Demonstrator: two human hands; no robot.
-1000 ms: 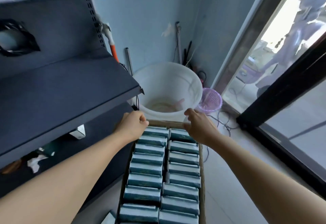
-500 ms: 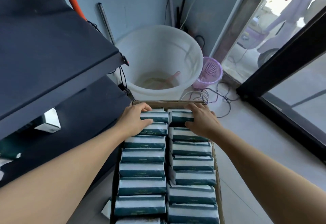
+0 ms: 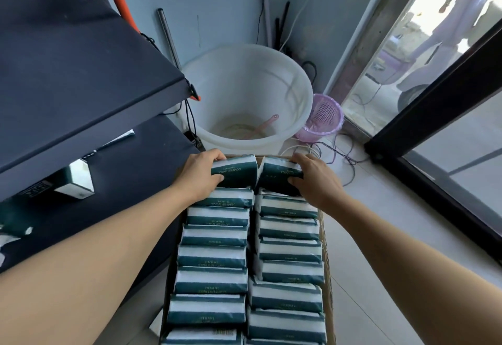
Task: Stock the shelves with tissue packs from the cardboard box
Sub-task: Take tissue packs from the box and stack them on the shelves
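At the far left stand the dark shelves [image 3: 81, 78], one board above another; on the lower board lies a small white and dark box [image 3: 77, 183]. Just right of the shelves, on the floor, is the cardboard box [image 3: 324, 236], filled with two rows of green and white tissue packs [image 3: 214, 256]. The left hand [image 3: 201, 175] grasps the far pack of the left row [image 3: 235, 172], fingers over its top edge and thumb under it, and this pack stands higher than its neighbours. Beside it, the right hand [image 3: 315, 179] grasps the far pack of the right row [image 3: 277, 175] in the same way, tilted and raised; the two packs touch in the middle. Behind the box stands a large white bucket [image 3: 244, 94] with a pink utensil [image 3: 262, 127] inside. Right of it is a small pink basket [image 3: 324, 118], then thin cables [image 3: 342, 152] on the pale floor [image 3: 380, 236], and a dark-framed glass door [image 3: 440, 116].
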